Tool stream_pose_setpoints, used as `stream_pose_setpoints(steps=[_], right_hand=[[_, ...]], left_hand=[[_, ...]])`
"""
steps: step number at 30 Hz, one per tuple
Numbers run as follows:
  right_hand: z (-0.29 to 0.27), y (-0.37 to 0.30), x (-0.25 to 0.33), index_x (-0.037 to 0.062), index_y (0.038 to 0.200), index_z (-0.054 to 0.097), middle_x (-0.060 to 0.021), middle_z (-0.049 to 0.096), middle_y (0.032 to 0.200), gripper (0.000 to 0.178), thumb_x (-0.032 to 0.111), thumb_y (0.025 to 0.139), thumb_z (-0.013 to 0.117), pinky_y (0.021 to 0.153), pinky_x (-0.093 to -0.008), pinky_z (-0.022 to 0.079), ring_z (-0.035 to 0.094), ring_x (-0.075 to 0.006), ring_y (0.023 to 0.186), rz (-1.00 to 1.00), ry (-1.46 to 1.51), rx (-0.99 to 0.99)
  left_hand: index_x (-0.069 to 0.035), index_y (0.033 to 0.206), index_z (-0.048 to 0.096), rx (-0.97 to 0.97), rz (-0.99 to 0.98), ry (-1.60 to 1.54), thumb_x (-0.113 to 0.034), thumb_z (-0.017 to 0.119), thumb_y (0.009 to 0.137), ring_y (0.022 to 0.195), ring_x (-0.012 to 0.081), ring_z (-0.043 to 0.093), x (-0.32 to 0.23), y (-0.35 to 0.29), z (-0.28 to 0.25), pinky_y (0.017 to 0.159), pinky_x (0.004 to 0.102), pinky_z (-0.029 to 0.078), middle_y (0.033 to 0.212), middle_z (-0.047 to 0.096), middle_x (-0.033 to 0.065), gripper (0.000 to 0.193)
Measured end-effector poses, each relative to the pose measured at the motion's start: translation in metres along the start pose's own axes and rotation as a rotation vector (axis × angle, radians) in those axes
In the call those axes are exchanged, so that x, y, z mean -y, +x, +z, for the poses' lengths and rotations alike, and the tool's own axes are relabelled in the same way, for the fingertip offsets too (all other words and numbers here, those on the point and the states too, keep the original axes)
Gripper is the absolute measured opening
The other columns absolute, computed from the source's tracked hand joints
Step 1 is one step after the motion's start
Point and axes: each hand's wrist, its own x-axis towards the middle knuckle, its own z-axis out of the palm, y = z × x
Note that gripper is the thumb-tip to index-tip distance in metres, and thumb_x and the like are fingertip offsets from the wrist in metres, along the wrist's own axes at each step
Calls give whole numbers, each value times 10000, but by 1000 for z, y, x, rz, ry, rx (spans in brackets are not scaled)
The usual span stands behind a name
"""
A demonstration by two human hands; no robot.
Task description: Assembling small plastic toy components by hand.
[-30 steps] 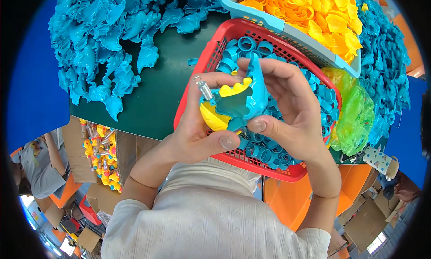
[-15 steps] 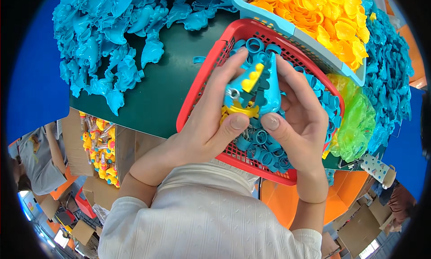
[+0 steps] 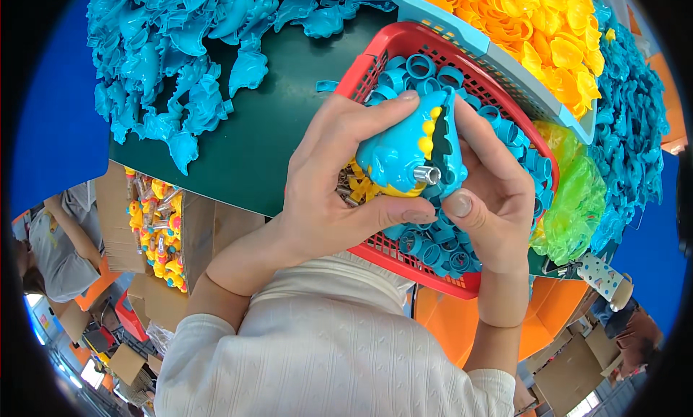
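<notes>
Over the red basket [image 3: 473, 283], my left hand [image 3: 321, 168] grips a glossy blue toy shell half [image 3: 393, 146], outer side up. A row of yellow bumps [image 3: 426, 137] runs along its edge, and a silver metal tube [image 3: 427, 174] sticks out at its lower end. Closed on the matching blue shell half [image 3: 452, 164] is my right hand [image 3: 494, 204], thumb near the lower end. A dark, narrow gap separates the halves; their lower ends are close, and whether they touch I cannot tell. Blue plastic rings [image 3: 421, 67] fill much of the basket, beside small yellow parts [image 3: 357, 186].
Blue shell pieces [image 3: 159, 63] are heaped on the dark green table [image 3: 289, 63] at left; another blue pile [image 3: 628, 121] lies far right. A light blue crate [image 3: 498, 67] holds yellow shells. Next to the basket sits a green plastic bag [image 3: 574, 200]. Below left, a cardboard box [image 3: 119, 222] contains yellow toys.
My left hand has turned its shell half, so the smooth outside and the metal tube now show. The halves have come nearer each other, with less of the inside visible.
</notes>
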Motion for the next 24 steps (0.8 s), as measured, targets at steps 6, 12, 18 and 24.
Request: stream_pose_setpoints(steps=[6, 12, 18, 24], right_hand=[[1, 0, -2, -69, 1293, 360, -117, 369, 1274, 627, 53, 761, 669, 984, -339, 359, 411, -208, 1179, -23, 19, 25], [1, -1, -3, -72, 1288, 363, -117, 366, 1273, 604, 39, 771, 655, 990, -350, 359, 409, -218, 1185, 7, 81, -1], [-2, 0, -4, -55, 1281, 386, -129, 380, 1270, 592, 31, 763, 660, 972, -352, 387, 417, -222, 1174, -16, -28, 19], [-2, -1, -5, -51, 1267, 407, -137, 385, 1270, 572, 14, 758, 661, 963, -346, 403, 434, -212, 1152, -23, -128, -3]], left_hand=[[44, 1227, 428, -35, -13, -6, -348, 799, 608, 880, 132, 460, 0, -3, -1, 793, 231, 375, 974, 438, 61, 821], [32, 1226, 429, -59, -43, -26, -326, 822, 573, 890, 128, 460, 2, -3, 1, 795, 233, 380, 975, 437, 55, 842], [27, 1223, 435, -55, -74, -37, -280, 831, 560, 911, 131, 478, 0, -2, 1, 820, 241, 403, 983, 444, 59, 831], [32, 1222, 439, -25, -68, -27, -266, 821, 564, 919, 139, 495, 1, -2, 3, 820, 249, 421, 982, 449, 61, 817]])
